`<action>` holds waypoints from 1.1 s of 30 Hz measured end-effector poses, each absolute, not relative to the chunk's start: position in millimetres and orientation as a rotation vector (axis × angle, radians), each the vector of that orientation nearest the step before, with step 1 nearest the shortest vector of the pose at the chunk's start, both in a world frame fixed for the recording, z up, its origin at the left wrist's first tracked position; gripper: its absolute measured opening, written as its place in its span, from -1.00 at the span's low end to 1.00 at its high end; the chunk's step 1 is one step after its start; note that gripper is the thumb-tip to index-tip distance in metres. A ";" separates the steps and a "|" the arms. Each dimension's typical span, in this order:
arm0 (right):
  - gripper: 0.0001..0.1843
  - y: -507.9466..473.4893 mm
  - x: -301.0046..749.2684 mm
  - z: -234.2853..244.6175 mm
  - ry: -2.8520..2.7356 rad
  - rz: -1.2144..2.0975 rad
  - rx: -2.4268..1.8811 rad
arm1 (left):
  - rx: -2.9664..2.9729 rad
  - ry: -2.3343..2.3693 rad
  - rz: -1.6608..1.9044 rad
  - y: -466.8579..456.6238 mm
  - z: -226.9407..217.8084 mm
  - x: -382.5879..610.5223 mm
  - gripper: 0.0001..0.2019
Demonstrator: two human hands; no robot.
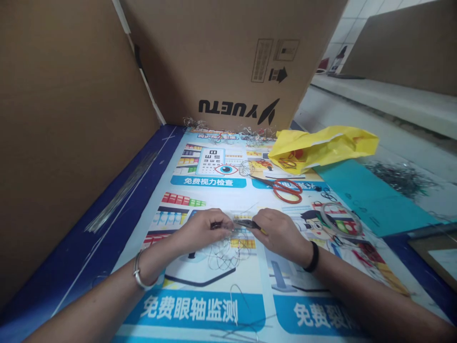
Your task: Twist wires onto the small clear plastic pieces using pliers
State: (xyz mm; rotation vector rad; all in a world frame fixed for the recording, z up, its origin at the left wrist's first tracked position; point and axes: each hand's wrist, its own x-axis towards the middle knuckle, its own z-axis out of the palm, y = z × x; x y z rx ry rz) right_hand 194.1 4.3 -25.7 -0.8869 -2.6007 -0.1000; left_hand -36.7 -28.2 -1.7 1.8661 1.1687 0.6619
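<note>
My left hand (205, 229) is closed, its fingertips pinching a piece of thin bent wire (228, 255) that hangs in loops below them. In my right hand (280, 236) is a pair of pliers (246, 223), with the jaws pointing left at the wire by my left fingertips. Whether the jaws grip the wire I cannot tell. Loose wire lengths (235, 305) lie nearer me on the printed poster sheet (210, 199). Beyond my right hand rest scissors with red handles (288, 191).
Cardboard panels (214, 57) stand at the back and left. A bundle of straight wires (123, 193) lies at left. On the right are a yellow plastic bag (328, 147), a teal sheet (374, 200), a wire coil (357, 224) and a tangled wire heap (400, 180).
</note>
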 end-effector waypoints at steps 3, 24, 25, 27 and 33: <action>-0.78 4.3 194.4 -25.3 -2.613 -0.142 -0.885 | 1.852 1.174 0.688 -28.6 -3.5 -36.0 -0.93; -0.80 2.5 193.1 -23.5 -2.613 -0.348 -0.823 | 1.916 1.212 0.718 -34.1 -3.2 -26.4 -0.92; -0.81 2.4 193.1 -23.3 -2.616 -0.350 -0.825 | 1.922 1.212 0.715 -34.2 -3.5 -26.6 -0.91; -0.81 2.2 193.5 -22.9 -2.622 -0.350 -0.829 | 1.929 1.208 0.707 -34.4 -3.9 -27.2 -0.90; -0.81 1.4 194.5 -21.8 -2.622 -0.348 -0.843 | 1.923 1.193 0.699 -34.8 -2.5 -28.1 -0.96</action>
